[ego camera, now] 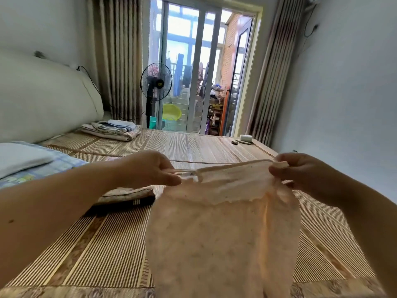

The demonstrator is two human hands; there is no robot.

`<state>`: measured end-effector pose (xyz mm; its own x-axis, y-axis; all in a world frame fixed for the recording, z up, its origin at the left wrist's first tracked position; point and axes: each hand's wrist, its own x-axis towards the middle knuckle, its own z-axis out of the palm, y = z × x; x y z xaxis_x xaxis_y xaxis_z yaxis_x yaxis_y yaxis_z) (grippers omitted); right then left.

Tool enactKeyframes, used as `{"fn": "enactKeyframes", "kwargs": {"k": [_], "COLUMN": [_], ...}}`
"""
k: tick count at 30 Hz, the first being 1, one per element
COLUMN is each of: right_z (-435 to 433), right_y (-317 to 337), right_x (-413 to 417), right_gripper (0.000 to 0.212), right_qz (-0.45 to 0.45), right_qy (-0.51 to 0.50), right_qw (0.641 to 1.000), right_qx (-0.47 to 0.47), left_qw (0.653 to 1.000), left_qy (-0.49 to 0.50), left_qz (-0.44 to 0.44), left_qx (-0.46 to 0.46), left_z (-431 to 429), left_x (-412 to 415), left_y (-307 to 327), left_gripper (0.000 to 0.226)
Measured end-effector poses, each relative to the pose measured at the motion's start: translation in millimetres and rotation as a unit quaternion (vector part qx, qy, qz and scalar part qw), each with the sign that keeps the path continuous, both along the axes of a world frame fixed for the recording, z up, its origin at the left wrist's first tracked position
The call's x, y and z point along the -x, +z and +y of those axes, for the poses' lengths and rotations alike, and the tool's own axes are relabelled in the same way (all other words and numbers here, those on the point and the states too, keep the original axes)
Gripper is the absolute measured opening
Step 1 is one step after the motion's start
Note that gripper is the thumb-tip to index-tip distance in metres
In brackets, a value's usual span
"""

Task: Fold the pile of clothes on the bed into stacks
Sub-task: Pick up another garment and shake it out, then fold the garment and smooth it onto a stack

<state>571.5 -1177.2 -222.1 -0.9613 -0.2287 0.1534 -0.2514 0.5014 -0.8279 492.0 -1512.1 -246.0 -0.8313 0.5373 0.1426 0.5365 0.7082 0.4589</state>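
At your far left a pale pillow [19, 157] lies on a blue printed sheet [61, 165], in front of the padded cream headboard [47, 97]. Further back, near the headboard's end, a folded stack [111, 131] of striped and floral cloths sits flat and squared on the woven mat [103, 244]. Your left hand [148, 168] pinches the left end of the garment's top hem between thumb and fingers, where the cloth narrows to a thin band. Just below that hand a folded piece [126, 196] with a dark border lies on the mat, a likely start of a nearer stack. The garment [223, 229] itself, pale peach and faintly speckled, hangs in the air between your hands, above the mat, its lower part drooping toward you with a soft crease down the middle. It looks thin, light and limp, almost see-through against the daylight, with a crinkled inner edge. I judge it will sag and twist wherever you let go, so hold it by the two top corners and lay it flat on the mat before folding. The mat's ribbed slats look smooth, so the cloth may slide a little. Your right hand [300, 171] grips the right end of the hem, fingers curled round a small bunched tab of fabric
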Motion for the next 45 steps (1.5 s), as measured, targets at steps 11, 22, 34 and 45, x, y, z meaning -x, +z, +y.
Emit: {"fn": "enactKeyframes", "kwargs": {"k": [11,22,34,45], "right_z": [-15,-11,-33,-29], "right_y": [23,29,63,-24], "right_x": [-3,23,89,6], "right_gripper": [0.03,0.019,0.029,0.007], "right_qz": [0.025,0.411,0.354,0.034], "right_qy": [-0.092,-0.222,-0.337,-0.117], "right_qw": [0.965,0.688,0.821,0.966], "right_qx": [-0.246,-0.555,-0.293,-0.227], "left_qw": [0.98,0.945,0.907,0.986], "left_qy": [0.04,0.121,0.235,0.026], "left_qz": [-0.03,0.259,0.348,0.013], "left_qx": [-0.192,0.158,0.007,0.165], "left_z": [-22,-21,5,-42], "left_x": [3,27,65,-44], "left_y": [35,45,110,15], "left_gripper": [0.052,0.042,0.039,0.02]}}
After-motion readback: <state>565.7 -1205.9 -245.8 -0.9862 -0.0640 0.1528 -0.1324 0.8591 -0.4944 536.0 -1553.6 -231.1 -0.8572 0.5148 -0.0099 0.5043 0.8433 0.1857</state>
